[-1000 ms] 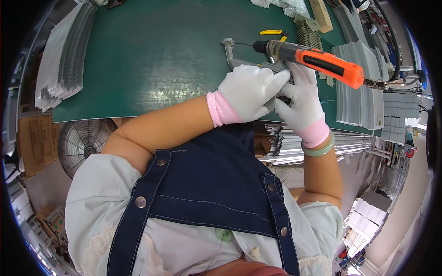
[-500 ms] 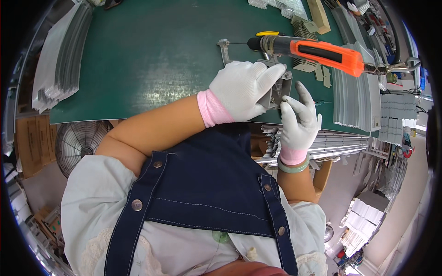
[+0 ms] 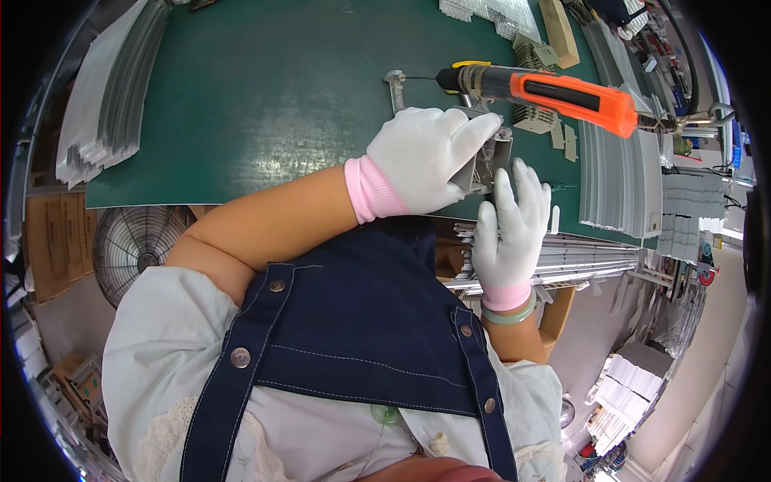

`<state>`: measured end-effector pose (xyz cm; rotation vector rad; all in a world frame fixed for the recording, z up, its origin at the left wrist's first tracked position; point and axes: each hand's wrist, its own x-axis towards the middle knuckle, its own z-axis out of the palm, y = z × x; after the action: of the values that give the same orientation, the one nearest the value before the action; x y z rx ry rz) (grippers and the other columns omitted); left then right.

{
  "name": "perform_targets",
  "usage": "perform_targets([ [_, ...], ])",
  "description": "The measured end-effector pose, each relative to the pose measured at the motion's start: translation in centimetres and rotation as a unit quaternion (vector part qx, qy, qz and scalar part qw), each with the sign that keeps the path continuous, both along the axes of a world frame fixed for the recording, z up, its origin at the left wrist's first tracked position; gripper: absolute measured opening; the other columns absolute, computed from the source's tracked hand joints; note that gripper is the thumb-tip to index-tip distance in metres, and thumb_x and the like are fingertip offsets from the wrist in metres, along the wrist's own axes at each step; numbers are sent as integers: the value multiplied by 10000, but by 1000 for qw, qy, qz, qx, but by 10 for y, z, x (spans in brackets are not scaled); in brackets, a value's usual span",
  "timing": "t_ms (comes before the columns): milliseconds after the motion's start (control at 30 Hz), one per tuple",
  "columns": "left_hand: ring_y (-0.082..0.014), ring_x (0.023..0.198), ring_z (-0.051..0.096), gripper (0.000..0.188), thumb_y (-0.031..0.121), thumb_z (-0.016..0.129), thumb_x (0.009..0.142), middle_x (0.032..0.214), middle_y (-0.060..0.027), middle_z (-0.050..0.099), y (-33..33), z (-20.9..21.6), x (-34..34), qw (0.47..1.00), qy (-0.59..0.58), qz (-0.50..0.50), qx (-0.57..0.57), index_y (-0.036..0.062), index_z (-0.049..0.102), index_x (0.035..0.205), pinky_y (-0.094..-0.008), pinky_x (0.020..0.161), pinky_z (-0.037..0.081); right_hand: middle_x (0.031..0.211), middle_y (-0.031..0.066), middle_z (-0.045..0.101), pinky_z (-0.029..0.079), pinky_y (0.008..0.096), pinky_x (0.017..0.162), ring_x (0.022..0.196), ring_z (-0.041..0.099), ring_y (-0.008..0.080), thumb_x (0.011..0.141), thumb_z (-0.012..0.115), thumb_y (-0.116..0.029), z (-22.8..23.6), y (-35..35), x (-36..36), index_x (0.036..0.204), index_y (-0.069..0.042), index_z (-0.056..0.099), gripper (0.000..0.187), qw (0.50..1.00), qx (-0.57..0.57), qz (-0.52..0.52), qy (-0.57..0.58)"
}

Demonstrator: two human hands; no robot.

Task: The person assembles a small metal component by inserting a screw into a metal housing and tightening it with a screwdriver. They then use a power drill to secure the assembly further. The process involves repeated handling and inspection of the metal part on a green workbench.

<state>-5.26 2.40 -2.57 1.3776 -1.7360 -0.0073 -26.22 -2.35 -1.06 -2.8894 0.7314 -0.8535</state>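
The gloved left hand (image 3: 422,157) is clamped on a grey metal piece (image 3: 484,173) near the front edge of the green table (image 3: 265,96). Just to the right of that grip, the right hand (image 3: 511,229) has its fingers extended and parted; I can't tell whether they touch the piece. Beyond the grip is an orange-and-black power driver (image 3: 554,92); farther right stand pale strips (image 3: 618,173).

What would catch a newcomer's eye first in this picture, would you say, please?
Probably the bright orange power tool, at the upper right. Next, the white-gloved left hand holds a gray metal part near the middle, with the gloved right hand open just beside it. The green table spreads out beyond them.
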Motion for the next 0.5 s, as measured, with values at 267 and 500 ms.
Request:
perform_targets([
  [267,-344,869,678,783,184,838,641,995,-152,668,0,0,2,1000,1,10,-24,22,530,1342,-439,736,544,1332,200,600,315,616,1116,1246,542,414,824,696,-57,12,-4,7,1216,-72,688,392,999,-8,-13,-52],
  [500,-341,860,673,803,236,860,662,990,-144,662,3,5,6,1000,-3,9,-12,20,519,1356,-431,740,538,1280,156,623,298,629,1125,1229,555,394,798,728,-83,16,-4,7,1185,-109,709,388,998,-70,0,4],
])
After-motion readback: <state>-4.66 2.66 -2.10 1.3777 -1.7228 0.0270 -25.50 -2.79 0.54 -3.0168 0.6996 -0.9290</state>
